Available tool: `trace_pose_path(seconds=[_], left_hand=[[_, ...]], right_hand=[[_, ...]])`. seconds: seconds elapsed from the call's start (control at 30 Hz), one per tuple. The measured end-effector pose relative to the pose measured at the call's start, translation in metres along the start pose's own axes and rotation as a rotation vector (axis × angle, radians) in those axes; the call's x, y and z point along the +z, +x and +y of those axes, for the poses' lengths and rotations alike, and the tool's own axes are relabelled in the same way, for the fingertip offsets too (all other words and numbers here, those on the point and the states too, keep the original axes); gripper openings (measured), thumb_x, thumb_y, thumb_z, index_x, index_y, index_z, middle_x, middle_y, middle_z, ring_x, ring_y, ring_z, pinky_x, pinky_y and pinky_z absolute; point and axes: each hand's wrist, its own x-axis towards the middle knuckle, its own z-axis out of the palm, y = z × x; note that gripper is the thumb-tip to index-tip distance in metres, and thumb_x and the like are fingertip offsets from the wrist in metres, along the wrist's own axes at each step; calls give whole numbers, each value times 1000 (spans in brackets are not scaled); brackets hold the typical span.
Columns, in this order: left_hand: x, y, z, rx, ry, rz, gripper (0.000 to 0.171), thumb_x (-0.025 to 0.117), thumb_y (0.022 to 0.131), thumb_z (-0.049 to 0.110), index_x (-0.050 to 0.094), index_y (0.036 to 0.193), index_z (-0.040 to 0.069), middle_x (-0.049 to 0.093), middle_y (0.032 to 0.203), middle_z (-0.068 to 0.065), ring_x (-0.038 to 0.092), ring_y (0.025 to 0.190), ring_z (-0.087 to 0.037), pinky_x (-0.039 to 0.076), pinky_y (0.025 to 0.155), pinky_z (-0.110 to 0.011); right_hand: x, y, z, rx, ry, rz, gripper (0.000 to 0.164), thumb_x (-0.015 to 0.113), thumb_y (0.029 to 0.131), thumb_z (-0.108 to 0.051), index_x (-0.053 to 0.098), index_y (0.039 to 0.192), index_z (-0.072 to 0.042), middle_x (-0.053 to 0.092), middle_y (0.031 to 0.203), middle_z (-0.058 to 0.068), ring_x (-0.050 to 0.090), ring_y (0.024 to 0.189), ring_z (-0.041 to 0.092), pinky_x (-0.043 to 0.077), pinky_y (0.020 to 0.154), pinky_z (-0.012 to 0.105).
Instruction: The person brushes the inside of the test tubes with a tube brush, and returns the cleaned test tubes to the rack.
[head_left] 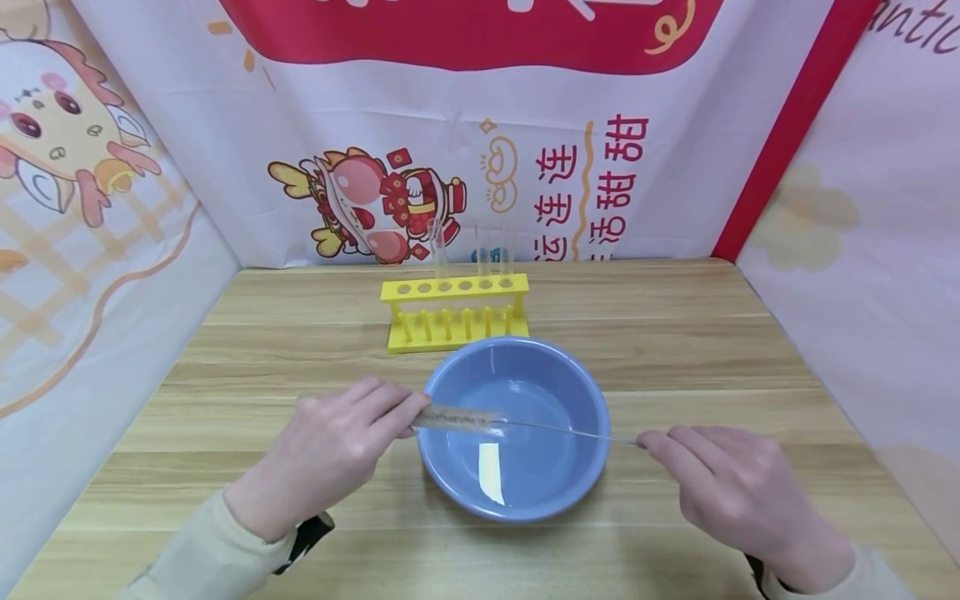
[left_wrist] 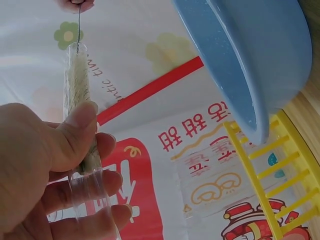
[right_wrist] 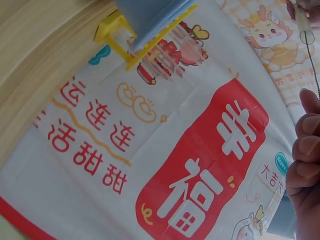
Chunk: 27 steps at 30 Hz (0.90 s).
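Note:
My left hand grips a clear glass test tube, its thumb and fingers wrapped round it. Inside the tube sits the pale bristle head of a test tube brush. The thin twisted wire handle comes out of the tube's mouth and runs to my right hand, whose curled fingers hold its far end. Tube and wire lie nearly level above a blue basin, which appears to have water in it. In the right wrist view the fingers are curled round the wire.
Behind the basin stands a yellow test tube rack with a few clear test tubes upright in it. All this is on a wood-grain table. Printed cloth hangs along the back and both sides.

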Motion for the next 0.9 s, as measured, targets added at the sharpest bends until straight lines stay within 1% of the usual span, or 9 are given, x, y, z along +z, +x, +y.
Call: trace_pose_path(seconds=[0.2,0.27,0.33,0.37,0.47,0.53,0.6,0.73,0.9], left_hand=[[1,1,2,9,12,-2,41,41,106,30,72,117,4,70,95,-5,66,83,-19,59,60,-29],[1,1,3,11,14,-4,35,49,104,27,72,117,4,70,95,-5,66,82,-19,59,60,-29],[0,2,4,8,15,-14,28,61,98,22,72,117,4,70,95,-6,66,82,-19,59,60,-29],[0,2,4,6,14,-23,28,68,94,19,72,117,4,70,96,-6,66,83,-20,60,61,-29],[0,4,6,-3,9,-52,41,82,79,13,72,118,5,71,98,-7,66,85,-20,60,65,-31],[0,6,8,1,11,-63,44,85,76,11,72,118,5,71,99,-7,67,86,-21,60,68,-32],[1,7,9,13,15,-58,45,86,75,10,72,117,5,71,99,-7,67,85,-21,61,70,-33],[4,11,11,40,35,-47,45,87,74,8,72,116,4,71,98,-7,67,83,-20,61,70,-32],[7,14,15,67,62,-43,42,87,74,7,73,113,4,71,99,-7,67,85,-21,60,71,-31]], right_hand=[[0,4,-4,62,54,-57,30,36,84,10,64,77,-1,44,58,-4,23,44,3,20,36,12],[0,3,-5,84,79,-85,32,35,84,9,64,79,-1,45,59,-5,24,45,2,20,37,11],[0,1,-6,107,111,-111,35,32,83,8,66,80,-2,48,60,-6,25,45,2,21,38,10],[0,0,-6,119,130,-126,36,31,82,8,66,81,-3,50,61,-7,27,46,1,22,38,10],[2,-4,-8,158,194,-160,41,29,81,7,69,85,-5,58,65,-8,32,46,-1,27,39,9],[5,-6,-8,179,238,-174,44,28,81,5,70,88,-6,63,70,-8,37,47,-2,30,40,9],[7,-6,-10,201,283,-195,43,29,84,4,70,91,-6,67,74,-8,43,49,-2,36,42,10],[11,-6,-13,260,379,-254,37,32,96,-3,69,95,-4,71,80,-4,58,57,1,49,49,14],[16,-4,-18,321,460,-309,39,31,102,-10,69,95,-4,72,81,-2,64,64,3,54,56,16]])
